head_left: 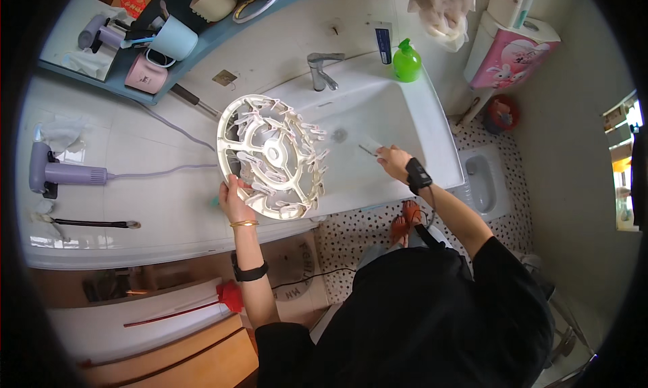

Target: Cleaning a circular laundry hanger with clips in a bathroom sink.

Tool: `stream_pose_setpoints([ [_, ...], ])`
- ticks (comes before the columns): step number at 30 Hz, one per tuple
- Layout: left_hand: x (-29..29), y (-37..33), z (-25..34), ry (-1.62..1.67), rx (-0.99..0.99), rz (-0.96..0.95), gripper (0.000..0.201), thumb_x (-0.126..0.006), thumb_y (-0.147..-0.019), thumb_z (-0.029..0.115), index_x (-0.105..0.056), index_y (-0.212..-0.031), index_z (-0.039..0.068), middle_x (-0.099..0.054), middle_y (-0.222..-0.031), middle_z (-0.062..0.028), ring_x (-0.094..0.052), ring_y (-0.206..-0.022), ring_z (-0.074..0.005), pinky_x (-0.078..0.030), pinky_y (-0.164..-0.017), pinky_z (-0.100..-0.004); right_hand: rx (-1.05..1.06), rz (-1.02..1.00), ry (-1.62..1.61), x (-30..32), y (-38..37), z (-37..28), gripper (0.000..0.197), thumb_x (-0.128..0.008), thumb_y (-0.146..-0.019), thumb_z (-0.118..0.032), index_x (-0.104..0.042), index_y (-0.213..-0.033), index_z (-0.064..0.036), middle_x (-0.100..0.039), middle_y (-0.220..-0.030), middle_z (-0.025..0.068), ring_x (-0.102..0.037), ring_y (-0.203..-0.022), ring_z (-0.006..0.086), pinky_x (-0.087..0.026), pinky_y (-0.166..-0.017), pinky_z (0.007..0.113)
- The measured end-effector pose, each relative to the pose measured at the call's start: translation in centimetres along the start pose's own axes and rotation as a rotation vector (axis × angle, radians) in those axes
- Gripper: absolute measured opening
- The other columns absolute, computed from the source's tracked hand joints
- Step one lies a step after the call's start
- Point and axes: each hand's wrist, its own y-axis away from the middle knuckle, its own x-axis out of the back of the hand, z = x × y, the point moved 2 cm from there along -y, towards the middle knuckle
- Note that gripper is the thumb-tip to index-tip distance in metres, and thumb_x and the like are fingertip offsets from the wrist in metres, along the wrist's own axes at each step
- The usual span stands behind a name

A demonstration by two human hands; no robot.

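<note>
My left hand [234, 200] is closed on the near left rim of a round cream clip drying hanger [273, 153]. The hanger is tilted above the sink's left side, with several pale clothes pegs hanging around its rings. Over the white sink [432, 131], the fingers of my right hand [395, 162] pinch a short, thin, greyish stick-like thing [366, 149]; its exact kind is too small to tell. Its tip points left toward the drain [339, 135], apart from the hanger. Behind the basin stands a chrome faucet [322, 71].
A green pump bottle [407, 62] and a dark blue tube [383, 45] stand at the sink's back. On the left counter lie a purple hair dryer [67, 173] with its cord and a black-handled brush [98, 223]. A shelf [121, 77] holds cups. A squat toilet [484, 179] is right.
</note>
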Motion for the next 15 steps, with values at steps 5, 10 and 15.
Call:
stream_pose_setpoints([
  [5, -1.5, 0.9, 0.6, -0.026, 0.005, 0.024, 0.018, -0.056, -0.081, 0.019, -0.045, -0.075, 0.006, -0.044, -0.065, -0.0007, -0.044, -0.058, -0.0103, -0.04, -0.053, -0.0248, -0.101, -0.071, 0.018, -7.3, -3.5, 1.8, 0.027, -0.045, -0.079, -0.018, -0.05, -0.104, -0.0074, -0.055, -0.089, 0.0203, -0.056, -0.079, 0.037, -0.046, -0.069, 0.043],
  [10, -1.9, 0.2, 0.2, -0.058, 0.042, -0.004, 0.018, -0.052, -0.084, 0.023, -0.045, -0.079, 0.007, -0.043, -0.065, -0.0012, -0.043, -0.059, -0.0108, -0.039, -0.054, -0.0243, 0.056, -0.17, -0.066, -5.8, -4.4, 0.7, 0.028, -0.046, -0.079, -0.017, -0.051, -0.103, -0.0036, -0.057, -0.09, 0.0214, -0.056, -0.077, 0.0382, -0.046, -0.071, 0.043],
  [15, -2.4, -0.6, -0.8, -0.111, 0.042, 0.076, 0.022, -0.052, -0.084, 0.028, -0.045, -0.078, 0.008, -0.043, -0.062, -0.0008, -0.042, -0.053, -0.0096, -0.036, -0.044, -0.0225, 0.033, -0.13, -0.871, -6.2, -3.3, -4.4, 0.028, -0.057, -0.075, -0.015, -0.056, -0.101, -0.0031, -0.058, -0.066, 0.0112, -0.054, -0.06, 0.0159, -0.044, -0.054, 0.03],
])
